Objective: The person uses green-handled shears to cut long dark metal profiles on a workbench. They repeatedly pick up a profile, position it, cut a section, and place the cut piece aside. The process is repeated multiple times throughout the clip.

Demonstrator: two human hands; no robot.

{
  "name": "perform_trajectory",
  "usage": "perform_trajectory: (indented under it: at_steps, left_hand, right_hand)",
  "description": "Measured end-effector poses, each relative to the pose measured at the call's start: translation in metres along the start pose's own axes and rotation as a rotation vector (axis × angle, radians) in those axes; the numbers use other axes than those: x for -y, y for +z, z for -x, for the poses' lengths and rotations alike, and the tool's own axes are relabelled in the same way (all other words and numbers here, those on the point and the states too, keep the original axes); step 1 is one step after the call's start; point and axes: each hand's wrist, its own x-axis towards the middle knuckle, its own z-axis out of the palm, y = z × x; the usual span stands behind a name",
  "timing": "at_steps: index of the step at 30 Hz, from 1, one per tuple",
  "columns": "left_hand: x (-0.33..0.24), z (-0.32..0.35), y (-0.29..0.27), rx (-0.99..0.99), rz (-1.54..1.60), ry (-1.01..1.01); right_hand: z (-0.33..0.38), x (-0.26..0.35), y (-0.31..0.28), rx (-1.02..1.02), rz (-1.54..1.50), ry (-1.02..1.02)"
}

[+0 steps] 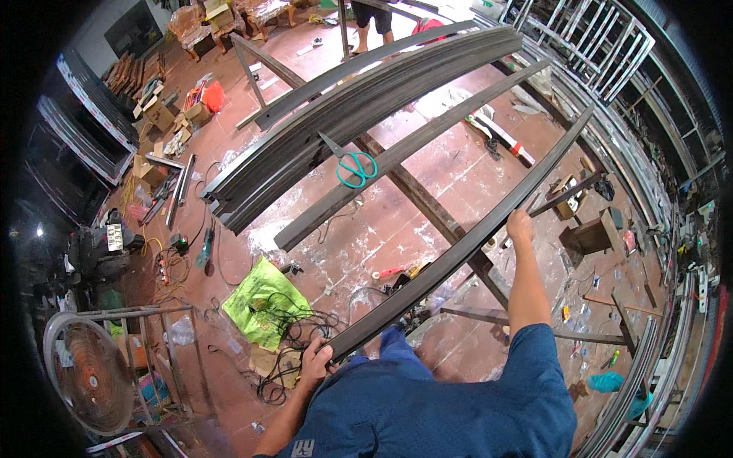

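A long dark metal profile [450,263] lies slantwise before me, from near my waist up to the far right. My left hand [314,359] grips its near end. Further along, my right hand [519,227] is closed round the same bar, its fingers partly hidden. Beyond it, a single dark bar [435,131] rests across a brown support beam [427,195]. Scissors with teal handles [355,169] lie over that bar, blades pointing to a bundle of dark profiles [374,107] behind.
Cables and a lime-green bag [263,301] lie on the tiled floor at left, near a round fan [88,374]. A person [374,23] stands at the far side. Pale metal frames [588,38] lean at the upper right. Debris and a brown block [592,240] lie at right.
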Motion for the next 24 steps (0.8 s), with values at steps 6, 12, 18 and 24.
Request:
perform_trajectory:
  at_steps: [6, 12, 18, 24]
  left_hand:
    - [-0.011, 0.000, 0.016, -0.058, 0.066, -0.072]
    - [-0.024, -0.029, 0.061, 0.071, 0.033, 0.017]
    - [-0.027, -0.036, 0.076, 0.072, 0.018, 0.005]
    - [-0.017, -0.040, 0.071, 0.084, 0.066, 0.008]
  right_hand:
    - [0.115, 0.026, 0.034, -0.117, -0.037, -0.159]
    - [0.294, 0.089, 0.009, 0.217, -0.270, -0.076]
    - [0.305, 0.086, 0.016, 0.082, -0.195, -0.185]
    - [0.271, 0.078, 0.032, -0.093, -0.095, -0.162]
